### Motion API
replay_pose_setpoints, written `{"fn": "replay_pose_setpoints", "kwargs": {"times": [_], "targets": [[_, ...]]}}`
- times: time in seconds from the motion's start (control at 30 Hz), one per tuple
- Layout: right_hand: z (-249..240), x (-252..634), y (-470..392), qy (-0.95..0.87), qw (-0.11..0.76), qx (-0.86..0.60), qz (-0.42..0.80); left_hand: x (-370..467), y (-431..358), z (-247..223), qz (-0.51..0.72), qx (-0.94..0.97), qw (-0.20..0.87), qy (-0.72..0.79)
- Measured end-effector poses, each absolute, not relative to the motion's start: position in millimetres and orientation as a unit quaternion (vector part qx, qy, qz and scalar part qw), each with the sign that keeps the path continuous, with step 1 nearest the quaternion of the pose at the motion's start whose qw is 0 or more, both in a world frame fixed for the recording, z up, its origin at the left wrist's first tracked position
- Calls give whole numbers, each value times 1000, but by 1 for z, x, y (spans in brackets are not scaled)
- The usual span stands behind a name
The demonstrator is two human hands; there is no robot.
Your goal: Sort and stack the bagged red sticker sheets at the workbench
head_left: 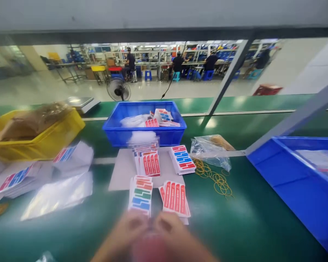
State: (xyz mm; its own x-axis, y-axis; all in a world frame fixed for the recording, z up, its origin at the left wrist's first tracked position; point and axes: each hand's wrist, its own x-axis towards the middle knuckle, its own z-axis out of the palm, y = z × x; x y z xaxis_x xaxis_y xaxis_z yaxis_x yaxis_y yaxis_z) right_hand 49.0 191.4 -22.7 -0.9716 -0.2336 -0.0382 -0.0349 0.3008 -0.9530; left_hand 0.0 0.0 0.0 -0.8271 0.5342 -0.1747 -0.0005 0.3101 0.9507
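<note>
Both my hands are at the bottom edge, heavily blurred and pressed together. My left hand [124, 233] and my right hand [177, 233] meet around a blurred reddish pack [150, 249], which looks like label sheets. Just beyond my fingers a stack of red, green and blue label sheets [140, 194] and a fanned stack of red label sheets [175, 198] lie on the green belt. Farther back, on a grey sheet [120, 171], are a bagged red stack [149, 162] and a red-and-blue stack [182, 159].
A blue bin [143, 136] with more label packs stands behind the stacks. A yellow bin [43, 143] is at the left, with clear bags [57, 194] and label packs [15, 180] in front. Loose rubber bands [217, 180] and their bag [211, 145] lie to the right. Another blue bin [297, 189] fills the right side.
</note>
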Motion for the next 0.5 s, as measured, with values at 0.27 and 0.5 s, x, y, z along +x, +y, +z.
{"fn": "replay_pose_setpoints", "kwargs": {"times": [0.27,0.5], "targets": [[-5,44,202,806,64,-92,-581,-16,-19,-3,653,148,288,685],[-32,51,214,833,39,-83,-545,-29,-28,-14,659,233,249,671]]}}
